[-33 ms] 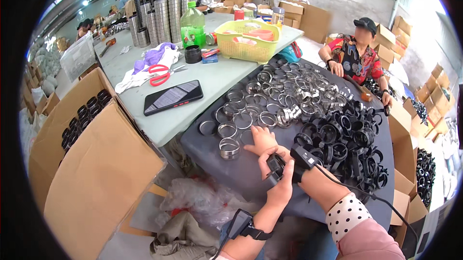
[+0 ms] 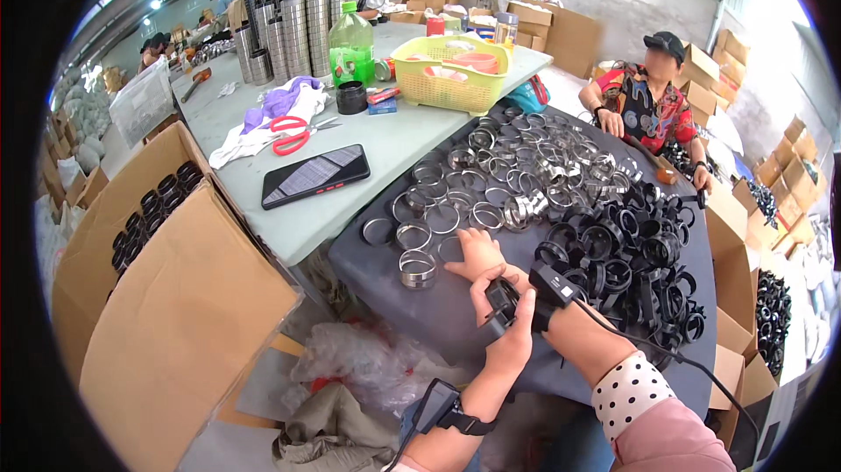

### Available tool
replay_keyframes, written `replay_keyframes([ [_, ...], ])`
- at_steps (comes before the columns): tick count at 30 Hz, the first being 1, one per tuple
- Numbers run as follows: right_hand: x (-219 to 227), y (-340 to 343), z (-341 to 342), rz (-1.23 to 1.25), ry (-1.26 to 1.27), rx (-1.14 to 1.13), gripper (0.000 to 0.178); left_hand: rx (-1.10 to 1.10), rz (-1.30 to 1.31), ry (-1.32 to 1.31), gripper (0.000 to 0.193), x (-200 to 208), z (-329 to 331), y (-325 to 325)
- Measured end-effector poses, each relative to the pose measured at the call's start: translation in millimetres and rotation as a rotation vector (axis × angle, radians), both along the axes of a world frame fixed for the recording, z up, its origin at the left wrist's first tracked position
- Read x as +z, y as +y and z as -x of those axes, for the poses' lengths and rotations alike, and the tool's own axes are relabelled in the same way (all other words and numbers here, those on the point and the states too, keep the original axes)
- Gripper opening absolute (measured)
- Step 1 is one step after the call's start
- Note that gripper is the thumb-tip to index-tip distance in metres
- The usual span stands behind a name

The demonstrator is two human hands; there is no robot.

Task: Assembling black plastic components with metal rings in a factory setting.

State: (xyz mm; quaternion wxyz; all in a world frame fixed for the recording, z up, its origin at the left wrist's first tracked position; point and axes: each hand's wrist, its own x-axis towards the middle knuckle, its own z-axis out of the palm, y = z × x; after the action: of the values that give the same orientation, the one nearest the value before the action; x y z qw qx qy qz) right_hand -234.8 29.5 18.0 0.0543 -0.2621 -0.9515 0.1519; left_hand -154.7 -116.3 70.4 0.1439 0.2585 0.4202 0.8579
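My left hand (image 2: 512,341) is closed around a small black piece (image 2: 500,299), held close beside my right wrist. Fingers hide part of that piece, and I cannot make out its exact kind. My right hand (image 2: 482,255) reaches over the dark tabletop with thumb and fingers apart. Next to its fingertips lies a thin metal ring (image 2: 450,250); whether they touch it I cannot tell. Many shiny metal rings (image 2: 486,216) are spread beyond my hand. To the right is a heap of black ring-shaped clamps (image 2: 618,275). Strapped devices sit on both my wrists.
A green-topped table (image 2: 302,236) adjoins on the left, bearing a phone (image 2: 315,176), red-handled scissors (image 2: 291,135), a yellow basket (image 2: 447,91) and a green bottle (image 2: 350,43). An open carton (image 2: 188,297) stands left. Across the table sits a person (image 2: 644,104). A cable (image 2: 648,348) trails from my right wrist.
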Motion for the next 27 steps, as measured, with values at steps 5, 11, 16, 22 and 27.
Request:
replay_keyframes([
  [5,59.0,-10.3,-72.1,-0.132,0.400,0.173,0.085,0.023,-0.038,0.022,0.042,-14.6,4.9,4.5],
  [11,83.1,-45.9,-203.7,-0.467,0.577,0.189,0.067,-0.573,-0.066,-0.531,0.047,-21.8,-19.5,20.6],
  [16,76.0,-64.3,-280.6,-0.253,0.518,0.201,0.068,-0.869,0.077,-0.496,0.042,-28.4,-66.2,34.0],
  [22,63.1,-90.8,-328.7,0.239,0.846,-0.048,0.050,-1.157,-0.136,-0.508,0.044,-22.3,-106.2,44.8],
  [27,62.0,-91.0,-330.9,-0.118,0.798,-0.203,0.030,-1.029,-0.014,-0.147,0.076,-21.1,-133.0,47.5],
])
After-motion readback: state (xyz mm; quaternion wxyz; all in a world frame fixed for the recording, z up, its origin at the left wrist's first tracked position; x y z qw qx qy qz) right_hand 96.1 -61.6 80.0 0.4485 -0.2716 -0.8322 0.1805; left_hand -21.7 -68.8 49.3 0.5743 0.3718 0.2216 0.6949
